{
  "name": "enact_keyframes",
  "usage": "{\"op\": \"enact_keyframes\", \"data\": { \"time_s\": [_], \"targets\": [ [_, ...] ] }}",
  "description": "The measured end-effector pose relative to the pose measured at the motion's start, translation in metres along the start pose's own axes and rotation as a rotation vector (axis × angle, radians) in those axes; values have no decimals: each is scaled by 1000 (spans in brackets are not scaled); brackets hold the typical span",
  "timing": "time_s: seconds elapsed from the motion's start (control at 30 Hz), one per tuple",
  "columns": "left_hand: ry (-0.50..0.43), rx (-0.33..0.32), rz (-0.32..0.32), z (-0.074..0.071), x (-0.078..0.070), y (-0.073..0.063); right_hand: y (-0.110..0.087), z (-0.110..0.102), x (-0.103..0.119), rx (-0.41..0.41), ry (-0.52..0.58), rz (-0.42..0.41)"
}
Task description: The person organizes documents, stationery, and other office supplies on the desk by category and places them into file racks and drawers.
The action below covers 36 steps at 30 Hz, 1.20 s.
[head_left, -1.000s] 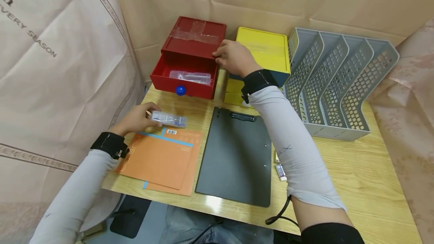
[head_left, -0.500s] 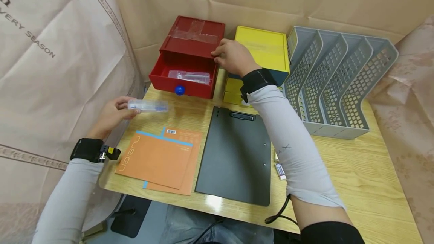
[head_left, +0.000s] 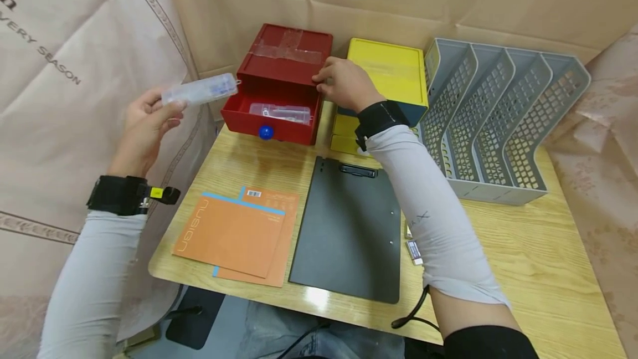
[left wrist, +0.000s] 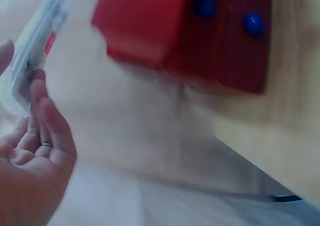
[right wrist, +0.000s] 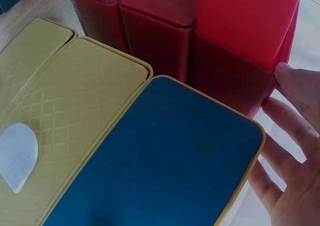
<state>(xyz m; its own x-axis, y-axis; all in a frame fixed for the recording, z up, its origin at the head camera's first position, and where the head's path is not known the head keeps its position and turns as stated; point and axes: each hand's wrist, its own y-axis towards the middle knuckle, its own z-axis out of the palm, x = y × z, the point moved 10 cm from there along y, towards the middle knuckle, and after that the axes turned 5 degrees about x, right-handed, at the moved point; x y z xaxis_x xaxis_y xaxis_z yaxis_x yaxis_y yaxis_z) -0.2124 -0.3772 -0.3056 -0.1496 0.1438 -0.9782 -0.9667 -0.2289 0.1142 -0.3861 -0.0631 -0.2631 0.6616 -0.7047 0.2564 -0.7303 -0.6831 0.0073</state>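
My left hand (head_left: 142,129) pinches a slim clear plastic case (head_left: 201,89) between thumb and fingers. Some blue shows inside the case, which is raised left of the red drawer cabinet (head_left: 286,54). In the left wrist view, the same case (left wrist: 37,50) is blurred at the upper left. The cabinet's upper drawer (head_left: 239,118) is pulled out, and a second clear plastic case (head_left: 280,112) lies in it. At the cabinet's front right corner, my right hand (head_left: 346,83) holds the edge with thumb and fingertips. The right wrist view shows that thumb (right wrist: 286,75) touching the red corner.
A yellow drawer cabinet (head_left: 389,68) and a grey file rack (head_left: 498,190) stand to the right. Orange notebooks (head_left: 231,237), a dark clipboard (head_left: 349,237) and an eraser (head_left: 413,252) lie on the wooden table (head_left: 523,259). Cloth sheets hang behind and at the sides.
My left hand has carried the clear case left and then up, from above the notebooks to beside the red cabinet. The right hand stays at the cabinet's corner.
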Motion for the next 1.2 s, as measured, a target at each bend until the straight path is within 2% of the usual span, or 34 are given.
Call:
{"op": "enact_keyframes", "data": {
  "time_s": [0.1, 0.2, 0.27, 0.33, 0.57, 0.73, 0.83, 1.03, 1.13, 1.2],
  "targets": [
    [318, 86, -45, 44, -14, 19, 0, 0, 0, 4, 4, 7],
    [652, 193, -103, 83, -15, 36, 0, 0, 2, 3, 4, 10],
    [776, 258, -114, 103, -11, 46, -1, 1, 3, 0, 7, 6],
    [852, 298, -118, 116, -6, 53, -1, 3, 5, 0, 4, -4],
    [1032, 363, -63, 135, 5, 61, -1, 3, 7, -5, -10, -23],
    [1259, 422, -1, 143, 3, 67, -2, -2, 4, -21, -12, -14],
    [1357, 473, 19, 144, 4, 71, -3, -3, 4, -17, -6, -13],
    [1431, 566, 10, 148, 6, 75, -4, -5, 7, -17, 5, -21],
    [1425, 597, 17, 153, 3, 75, -5, -5, 7, -12, 6, -10],
    [1404, 593, 29, 154, -1, 71, -5, -5, 7, -5, 3, -10]
  ]
}}
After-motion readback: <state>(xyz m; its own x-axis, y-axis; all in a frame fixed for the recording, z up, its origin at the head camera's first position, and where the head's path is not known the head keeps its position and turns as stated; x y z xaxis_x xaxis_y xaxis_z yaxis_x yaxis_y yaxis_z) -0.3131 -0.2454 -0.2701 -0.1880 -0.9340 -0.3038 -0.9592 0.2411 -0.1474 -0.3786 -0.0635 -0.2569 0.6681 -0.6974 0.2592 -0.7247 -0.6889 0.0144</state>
